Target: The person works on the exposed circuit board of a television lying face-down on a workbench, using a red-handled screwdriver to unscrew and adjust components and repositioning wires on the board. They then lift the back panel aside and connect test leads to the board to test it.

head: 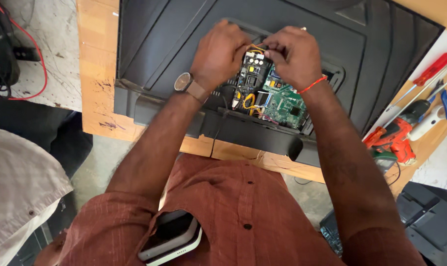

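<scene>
Phone (170,236) in shirt pocket, nearest. Beyond, on bench (98,59): black television back (184,39), opened. Left hand (218,54) and right hand (292,54) close together, fingertips pinching orange wires (255,48) at the far end of the power board (250,79); green board (285,101) right.

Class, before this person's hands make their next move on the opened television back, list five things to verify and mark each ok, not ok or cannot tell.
1. Both hands on the work: left hand and right hand meet above the dark power board. Ok.
2. Yellow wires pinched in the fingers: contact hidden. Cannot tell.
3. Green circuit board uncovered and in view. Ok.
4. Red-handled screwdriver and red drill lie on the wooden bench beside the right arm. Ok.
5. Television back panel unplugged: no plug visible. Cannot tell.
</scene>
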